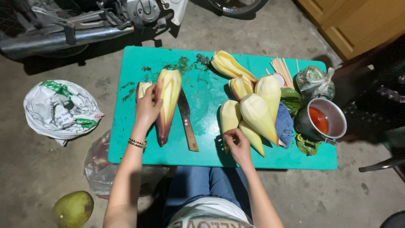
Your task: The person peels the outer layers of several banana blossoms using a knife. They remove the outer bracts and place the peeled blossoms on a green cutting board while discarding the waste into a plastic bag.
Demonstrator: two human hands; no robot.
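Observation:
On a low green table (202, 90) lies a peeled banana blossom (168, 99), pale yellow with a dark red tip. My left hand (147, 109) rests on its left side, fingers around it, beside a loose piece (143, 88). A knife (186, 120) with a wooden handle lies just right of the blossom. My right hand (238, 143) reaches into a pile of pale yellow bracts (257, 112) at the table's right and touches one near the front edge.
A metal pot (325, 120) with red liquid, a blue cloth (285, 124), skewers (283, 69) and a plastic bag of greens (312, 80) crowd the table's right end. White bag (61, 109) and green fruit (72, 208) lie on the floor left; a motorbike (84, 21) stands behind.

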